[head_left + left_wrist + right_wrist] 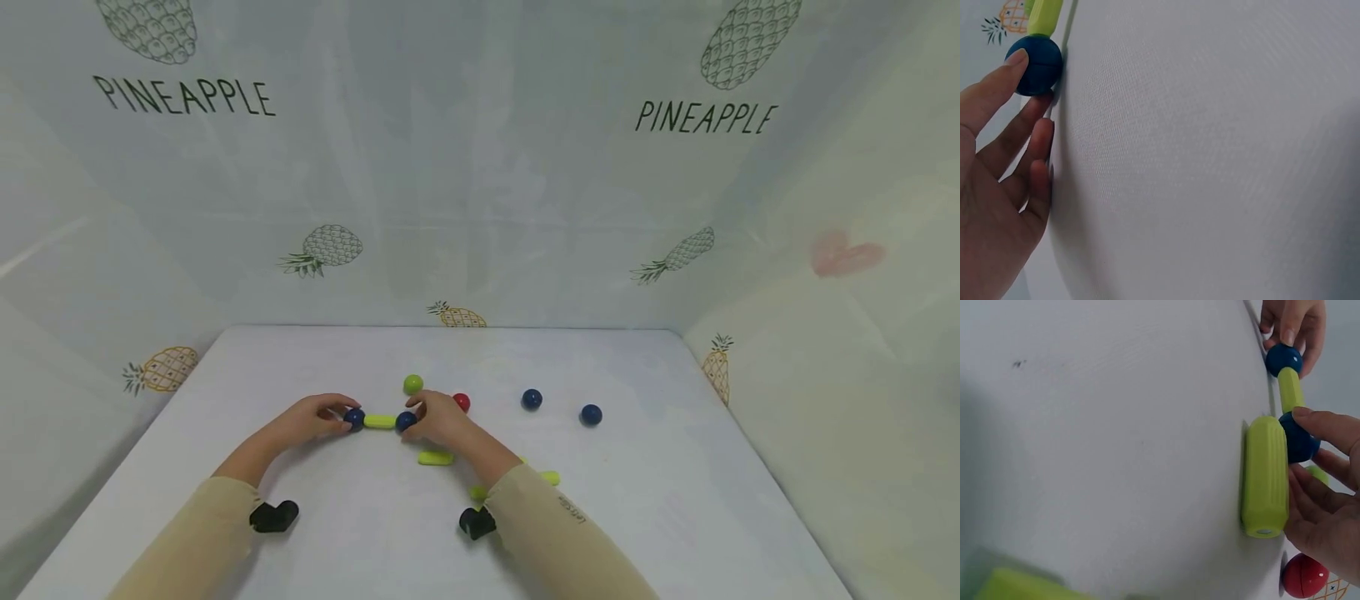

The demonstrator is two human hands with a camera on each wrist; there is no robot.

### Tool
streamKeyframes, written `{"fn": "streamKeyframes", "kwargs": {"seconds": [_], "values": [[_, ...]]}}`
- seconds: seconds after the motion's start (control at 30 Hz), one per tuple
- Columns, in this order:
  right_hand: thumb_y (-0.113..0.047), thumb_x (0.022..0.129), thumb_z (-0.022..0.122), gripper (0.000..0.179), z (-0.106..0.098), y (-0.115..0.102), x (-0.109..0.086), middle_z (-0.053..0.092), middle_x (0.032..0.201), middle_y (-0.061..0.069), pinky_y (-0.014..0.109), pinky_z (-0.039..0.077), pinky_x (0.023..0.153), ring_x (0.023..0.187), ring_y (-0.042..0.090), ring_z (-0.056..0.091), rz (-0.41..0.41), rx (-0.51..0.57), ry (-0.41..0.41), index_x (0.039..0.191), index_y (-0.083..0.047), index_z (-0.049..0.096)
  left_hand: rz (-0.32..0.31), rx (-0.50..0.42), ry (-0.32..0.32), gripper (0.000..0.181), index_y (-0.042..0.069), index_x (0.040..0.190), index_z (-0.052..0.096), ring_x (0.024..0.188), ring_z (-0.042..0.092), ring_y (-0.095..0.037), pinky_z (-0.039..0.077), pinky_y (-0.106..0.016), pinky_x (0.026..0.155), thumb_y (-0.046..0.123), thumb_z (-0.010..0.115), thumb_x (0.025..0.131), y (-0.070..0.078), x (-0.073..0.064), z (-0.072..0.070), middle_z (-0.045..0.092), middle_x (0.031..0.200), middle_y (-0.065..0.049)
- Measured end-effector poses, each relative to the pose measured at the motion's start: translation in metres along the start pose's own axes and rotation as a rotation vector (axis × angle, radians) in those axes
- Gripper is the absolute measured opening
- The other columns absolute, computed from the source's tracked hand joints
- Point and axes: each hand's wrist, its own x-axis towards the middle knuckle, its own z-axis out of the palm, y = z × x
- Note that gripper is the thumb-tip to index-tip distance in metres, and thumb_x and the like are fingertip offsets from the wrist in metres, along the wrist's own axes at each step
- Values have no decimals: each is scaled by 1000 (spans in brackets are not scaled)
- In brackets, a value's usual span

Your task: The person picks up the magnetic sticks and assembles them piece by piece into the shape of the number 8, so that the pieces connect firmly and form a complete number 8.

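Between my two hands, a yellow-green rod (380, 422) joins two dark blue balls on the white table. My left hand (311, 419) pinches the left blue ball (1034, 64) between thumb and a finger; its other fingers rest near the table. With thumb and fingers, my right hand (438, 419) holds the right blue ball (1298, 439) at the rod's other end. Close beside that ball lies a loose yellow-green rod (1265, 478), ribbed along its side, with a round metallic spot in its end.
A green ball (413, 384) and a red ball (461, 402) sit beyond my right hand. Two blue balls, one nearer (591, 415) and one farther (532, 399), lie to the right. More yellow-green rods (550, 478) are partly hidden by my right forearm. A pineapple-printed curtain surrounds the table.
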Motion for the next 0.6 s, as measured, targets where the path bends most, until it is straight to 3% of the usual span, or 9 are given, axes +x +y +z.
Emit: {"fn": "streamKeyframes", "kwargs": {"seconds": [0.23,0.6], "values": [[-18,77,85,42,-7,-3,-8,62,92,-3,30,50,78,83,14,57,23,20,-21,114,-13,65,6,-24,4,40,3,124,63,100,59,-28,47,-47,87,18,73,89,-5,3,2,64,112,-13],[-16,80,82,29,-26,-1,-29,62,94,-2,27,48,74,82,11,56,-46,-26,-84,106,-12,68,-7,-26,-5,41,4,126,62,104,58,-29,47,-48,87,27,68,93,-2,2,1,62,115,-14]]}}
